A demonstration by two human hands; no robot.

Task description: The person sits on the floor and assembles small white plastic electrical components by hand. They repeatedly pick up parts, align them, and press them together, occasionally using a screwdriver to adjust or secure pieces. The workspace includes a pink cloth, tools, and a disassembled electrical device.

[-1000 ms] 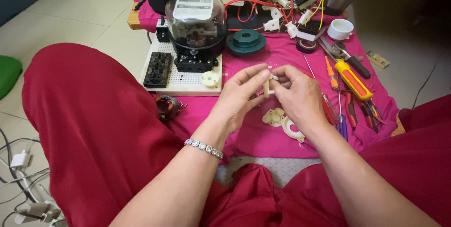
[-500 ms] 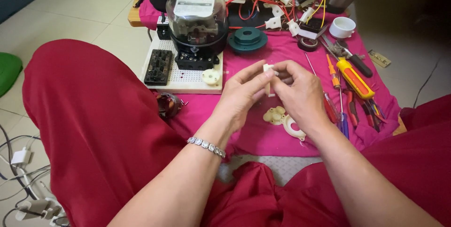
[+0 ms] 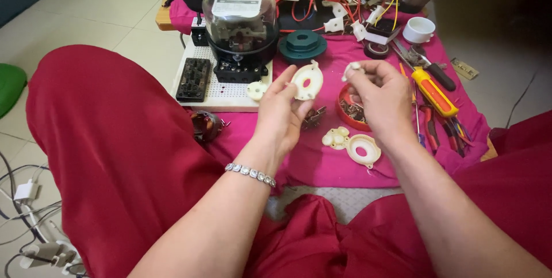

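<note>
Head camera, looking down over a seated person's lap in dark red cloth.

The left hand [image 3: 282,111] lifts a cream plastic disc with a round centre hole and notched edge [image 3: 306,81]; its grip is pinched on the disc's lower left rim, with the disc upright and facing the camera. Just to the right, apart from the disc, the right hand [image 3: 382,97] holds a small white plastic piece [image 3: 352,68], its grip pressed together on that piece at the fingertips. A silver link bracelet [image 3: 250,174] circles the left wrist.

Below and between the two grips lies a low bench covered in a bright pink cloth [image 3: 322,163]. Directly under the right grip sits a small red round dish of metal bits [image 3: 348,111], and nearer the person a cream plastic ring with a lobed piece beside it [image 3: 357,147]. To the right of the right grip lie a yellow-handled screwdriver [image 3: 434,91] and other hand tools. Beyond the left grip stands a glass-domed electricity meter on a black base [image 3: 240,31], resting on a white perforated board [image 3: 221,91], with a dark teal round stepped part [image 3: 302,45] beside it. Farther off are red wires and a white cup [image 3: 418,29].

Around the bench the floor is pale tile [image 3: 92,22]. White chargers and cables [image 3: 34,220] lie far left of the grips.
</note>
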